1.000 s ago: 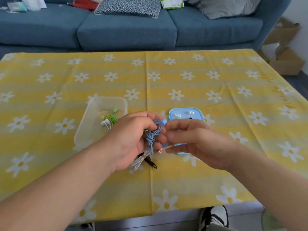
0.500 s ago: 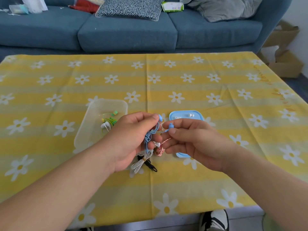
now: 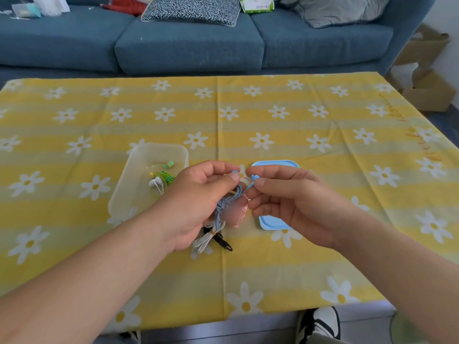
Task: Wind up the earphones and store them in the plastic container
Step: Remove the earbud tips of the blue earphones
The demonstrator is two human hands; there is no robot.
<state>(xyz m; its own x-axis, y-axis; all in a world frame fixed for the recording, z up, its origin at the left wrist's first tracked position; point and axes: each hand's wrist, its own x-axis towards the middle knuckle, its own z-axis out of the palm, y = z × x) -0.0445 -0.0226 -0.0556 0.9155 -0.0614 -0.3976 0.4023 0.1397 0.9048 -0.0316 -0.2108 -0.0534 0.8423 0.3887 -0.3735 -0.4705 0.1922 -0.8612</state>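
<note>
The right hand (image 3: 293,204) has slid up the cord, its fingers now pinching one bud of the blue earphones (image 3: 237,193) — the left hand (image 3: 196,202) clenches the bundle beside the container (image 3: 159,146) — winding looks nearly done.

There is one clear rectangular plastic container (image 3: 124,194), one light-blue plastic lid (image 3: 273,224) and one yellow daisy-print tablecloth (image 3: 248,125). The container holds one green wound earphone bundle (image 3: 167,177) and two white earbuds (image 3: 156,182). Four cords are outside it: one blue earphone cord (image 3: 223,206), one pink cord (image 3: 239,216), one white tied bundle (image 3: 203,242), one black cord (image 3: 223,243). Two bare hands show, the left hand (image 3: 198,202) and the right hand (image 3: 293,202).
</note>
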